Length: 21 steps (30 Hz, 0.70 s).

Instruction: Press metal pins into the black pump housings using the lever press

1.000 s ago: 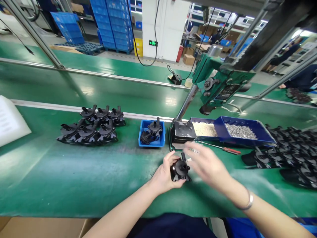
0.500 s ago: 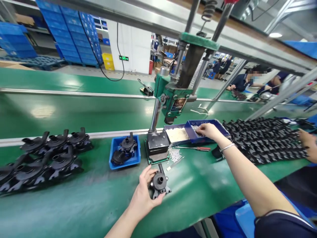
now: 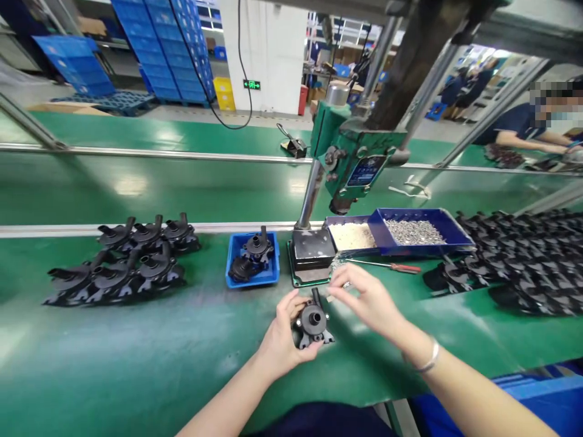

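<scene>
My left hand (image 3: 279, 341) grips a black pump housing (image 3: 314, 320) by its left side, thumb at the lower edge and fingers behind. The housing rests on the green bench, with its round spout facing up and a side pipe pointing away from me. Just right of that pipe is my right hand (image 3: 371, 303), thumb and forefinger pinched together. Whatever is between those fingertips is too small to make out. Behind them lie small shiny rings (image 3: 337, 264), partly covered by the hand. A blue bin (image 3: 421, 249) of small metal parts stands farther back.
A green press (image 3: 359, 162) rises above its base (image 3: 313, 246). Nearby are a tray (image 3: 355, 252) of pale bits, a red-handled screwdriver (image 3: 405, 268) and a blue box (image 3: 252, 284) holding pump parts. Black housings stand in rows at left (image 3: 113, 276) and right (image 3: 542, 267). A co-worker (image 3: 523, 124) sits beyond.
My right hand has come out of the metal-parts bin and moved left to the housing. My left hand keeps its hold. The view has shifted; another person's hand at the right edge is gone.
</scene>
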{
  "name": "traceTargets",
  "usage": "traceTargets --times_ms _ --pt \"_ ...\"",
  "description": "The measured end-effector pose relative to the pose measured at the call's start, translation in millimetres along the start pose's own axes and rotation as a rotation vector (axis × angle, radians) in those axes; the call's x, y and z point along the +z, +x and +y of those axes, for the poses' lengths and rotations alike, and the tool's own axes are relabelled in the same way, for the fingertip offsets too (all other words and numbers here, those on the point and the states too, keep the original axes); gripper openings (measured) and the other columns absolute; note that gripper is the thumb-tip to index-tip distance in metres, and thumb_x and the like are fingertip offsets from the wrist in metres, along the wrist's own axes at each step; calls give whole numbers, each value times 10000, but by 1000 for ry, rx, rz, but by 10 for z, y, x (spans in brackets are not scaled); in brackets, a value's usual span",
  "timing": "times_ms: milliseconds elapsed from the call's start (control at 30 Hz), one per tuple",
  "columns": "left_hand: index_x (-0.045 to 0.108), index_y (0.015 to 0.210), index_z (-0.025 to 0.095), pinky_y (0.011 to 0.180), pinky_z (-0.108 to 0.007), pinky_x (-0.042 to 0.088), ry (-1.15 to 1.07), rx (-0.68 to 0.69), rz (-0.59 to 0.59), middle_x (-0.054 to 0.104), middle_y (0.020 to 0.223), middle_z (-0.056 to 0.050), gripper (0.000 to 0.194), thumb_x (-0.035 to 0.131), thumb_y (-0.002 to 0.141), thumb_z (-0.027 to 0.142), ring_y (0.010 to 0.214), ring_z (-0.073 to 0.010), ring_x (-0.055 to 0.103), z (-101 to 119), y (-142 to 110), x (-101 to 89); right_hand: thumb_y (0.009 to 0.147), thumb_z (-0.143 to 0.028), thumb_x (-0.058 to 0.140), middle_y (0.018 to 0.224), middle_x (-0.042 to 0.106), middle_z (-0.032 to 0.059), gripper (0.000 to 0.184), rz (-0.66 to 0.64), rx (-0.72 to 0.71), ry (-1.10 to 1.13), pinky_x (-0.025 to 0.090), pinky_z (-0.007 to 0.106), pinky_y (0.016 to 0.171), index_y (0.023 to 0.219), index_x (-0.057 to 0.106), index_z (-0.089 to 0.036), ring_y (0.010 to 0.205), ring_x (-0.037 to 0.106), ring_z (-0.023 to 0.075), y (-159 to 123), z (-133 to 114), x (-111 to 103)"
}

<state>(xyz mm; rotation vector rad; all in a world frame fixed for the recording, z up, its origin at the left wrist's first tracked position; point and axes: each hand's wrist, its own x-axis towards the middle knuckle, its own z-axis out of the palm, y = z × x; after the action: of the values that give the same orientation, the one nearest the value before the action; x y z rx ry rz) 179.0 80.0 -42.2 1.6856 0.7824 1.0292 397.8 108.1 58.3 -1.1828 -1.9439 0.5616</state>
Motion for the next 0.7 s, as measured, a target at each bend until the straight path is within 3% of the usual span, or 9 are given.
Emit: traceTargets --times_ms 67,167,367,567,633,700 --pt "97 1476 306 1058 -516 498 -2 4 0 507 1353 -126 1008 762 736 149 1245 -276 591 2 -5 6 955 -245 629 877 633 46 106 -8 -52 9 520 340 769 857 602 -218 853 612 188 -60 -16 324" --pt "90 1483 304 1061 -507 498 3 18 8 504 1365 -121 1030 767 725 140 1252 -274 589 0 -19 10 965 -202 601 884 595 58 91 -10 -136 -90 509 347 759 875 587 -198 863 578 195 -76 43 528" --pt "99 1484 281 1046 -486 518 22 32 5 519 1352 -127 1040 777 710 129 1228 -272 603 0 -15 7 986 -156 539 893 607 76 88 -45 -344 -247 520 356 739 925 598 -179 863 563 201 -75 113 447" --pt "116 1478 273 1079 -489 497 12 39 8 529 1357 -127 1030 776 703 118 1250 -270 588 11 2 17 977 -188 560 1228 649 115 212 -290 -501 -367 524 454 969 1171 642 -206 1194 561 254 -55 51 188" --pt "137 1474 269 1071 -488 501 12 24 7 536 1347 -125 1020 784 697 129 1229 -268 603 13 1 14 975 -212 559 1275 636 118 284 -152 -477 -426 521 464 979 1250 623 -237 1198 577 257 9 79 -56" --pt "151 1470 268 1066 -487 503 17 12 -4 540 1340 -124 1010 789 698 143 1213 -266 615 12 -1 9 976 -220 542 1256 638 138 292 153 -291 -514 503 465 996 1255 629 -228 1182 594 265 125 221 -411"
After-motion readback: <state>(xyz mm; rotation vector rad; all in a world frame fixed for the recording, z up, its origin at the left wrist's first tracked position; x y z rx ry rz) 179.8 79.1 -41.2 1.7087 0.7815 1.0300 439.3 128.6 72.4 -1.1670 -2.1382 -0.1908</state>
